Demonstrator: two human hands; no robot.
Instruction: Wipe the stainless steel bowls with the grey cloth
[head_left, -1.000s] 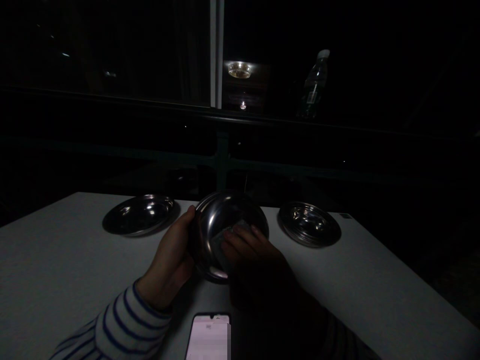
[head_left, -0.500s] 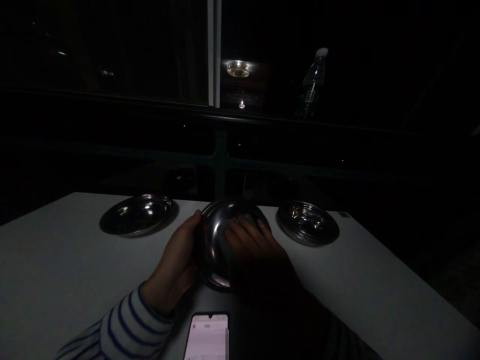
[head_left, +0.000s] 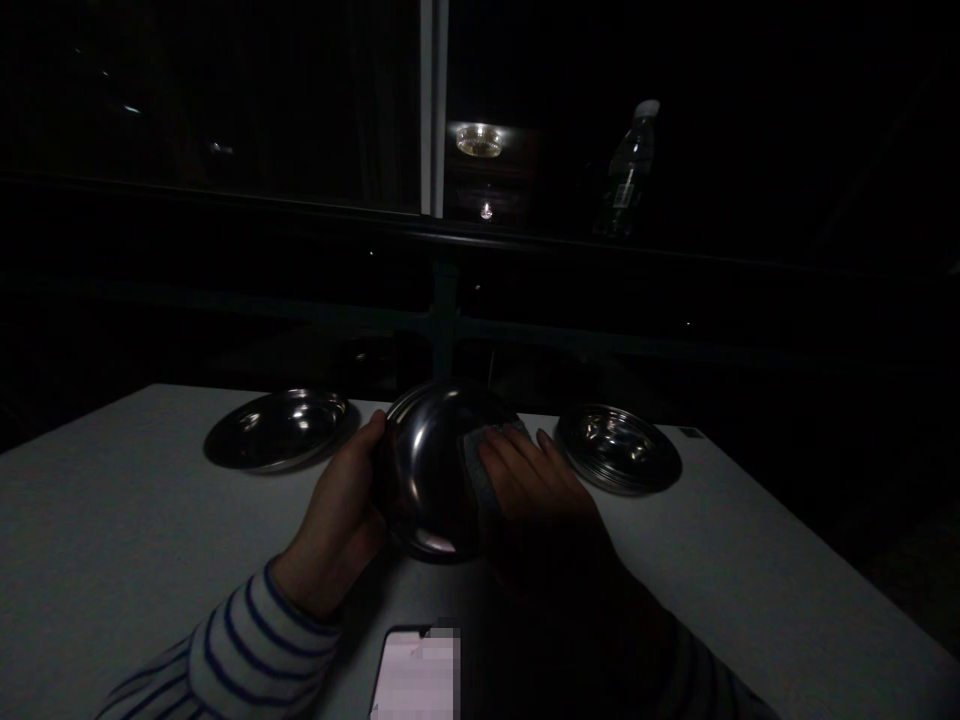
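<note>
A shiny metal bowl (head_left: 427, 470) is held up over the table, its rounded underside facing me. My left hand (head_left: 341, 520) grips its left rim, thumb on the near side and fingers hidden behind. Against the right part of the bowl my right hand (head_left: 536, 500) presses a grey cloth (head_left: 480, 468), with the fingers laid over it. Deep shadow hides most of the right palm and wrist.
On the white table (head_left: 157, 540) a metal dish (head_left: 277, 432) lies at the left, and a stack of metal bowls (head_left: 619, 450) at the right. A lit phone (head_left: 416, 675) lies near me. Behind stand a dark window frame and a plastic bottle (head_left: 630, 170).
My right hand and the cloth have slid right across the bowl, baring more of its underside. The bowl and my left hand have shifted slightly left and up.
</note>
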